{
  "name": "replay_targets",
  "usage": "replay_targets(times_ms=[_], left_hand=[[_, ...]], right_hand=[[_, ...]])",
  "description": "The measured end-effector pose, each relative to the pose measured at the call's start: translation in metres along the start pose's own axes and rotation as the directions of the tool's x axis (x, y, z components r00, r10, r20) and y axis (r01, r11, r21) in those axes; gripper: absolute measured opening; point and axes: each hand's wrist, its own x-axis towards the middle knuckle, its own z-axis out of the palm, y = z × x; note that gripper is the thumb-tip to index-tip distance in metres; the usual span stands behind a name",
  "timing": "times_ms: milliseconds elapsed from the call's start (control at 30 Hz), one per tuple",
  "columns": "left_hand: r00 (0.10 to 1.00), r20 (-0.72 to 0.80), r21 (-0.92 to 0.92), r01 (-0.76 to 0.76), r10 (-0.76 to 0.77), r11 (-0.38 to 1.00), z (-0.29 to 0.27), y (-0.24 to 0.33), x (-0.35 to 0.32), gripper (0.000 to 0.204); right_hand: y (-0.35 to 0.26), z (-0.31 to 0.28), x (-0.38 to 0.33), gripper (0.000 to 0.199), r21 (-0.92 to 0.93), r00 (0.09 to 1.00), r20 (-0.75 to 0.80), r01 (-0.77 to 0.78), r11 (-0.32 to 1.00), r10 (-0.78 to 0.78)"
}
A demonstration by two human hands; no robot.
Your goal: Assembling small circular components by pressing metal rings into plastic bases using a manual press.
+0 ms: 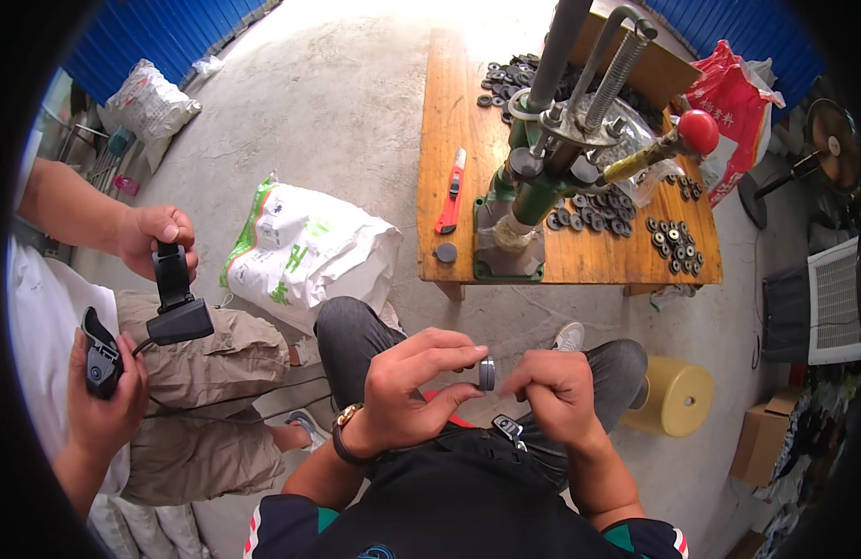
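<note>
Between thumb and fingertips, my left hand (416,377) pinches a small round black disc (487,374) with a lighter grey band, held on edge above my lap. Just to the right of the disc is my right hand (556,391), its fingers curled and the index finger bent toward the disc without touching it. Nothing shows in that hand. Below both hands, a small silver-and-black fob (508,427) lies at my waist. In front stands a green hand press (519,219) with a red-knobbed lever (698,132), mounted on a wooden table (579,261).
Black rings (598,212) lie grouped on the table, beside a red utility knife (452,192). A white sack (309,242) rests on the floor left of the table. At left, another person's hands (155,238) hold black strapped devices. A yellow stool (672,396) stands at right.
</note>
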Motion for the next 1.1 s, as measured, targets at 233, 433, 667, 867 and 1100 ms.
replay_targets(times_ms=[233, 433, 667, 867, 1100], left_hand=[[0.986, -0.15, 0.221, 0.11, -0.078, 0.969, 0.004, -0.073, 0.024, 0.046], [0.983, -0.139, 0.57, 0.181, -0.123, 0.801, 0.002, -0.141, 0.065, 0.035], [0.987, -0.088, 0.602, 0.161, -0.135, 0.782, 0.014, -0.134, 0.074, 0.042], [0.96, -0.221, 0.046, 0.187, -0.172, 0.981, -0.009, -0.066, 0.031, 0.026], [0.804, -0.526, -0.184, 0.21, -0.277, 0.96, -0.033, -0.032, -0.096, 0.023]], right_hand=[[0.027, -0.001, -0.017, 0.023, -0.064, 0.984, -0.016, -0.176, 0.982, 0.175], [0.037, 0.014, -0.022, 0.023, -0.012, 0.976, 0.014, -0.219, 0.976, 0.219], [0.052, 0.017, -0.039, 0.024, -0.034, 0.97, -0.046, -0.24, 0.97, 0.238], [0.035, 0.047, -0.025, 0.019, 0.026, 0.996, -0.008, -0.085, 0.996, 0.085], [-0.055, 0.08, 0.032, 0.029, 0.108, 0.951, 0.054, 0.298, 0.948, -0.305]])
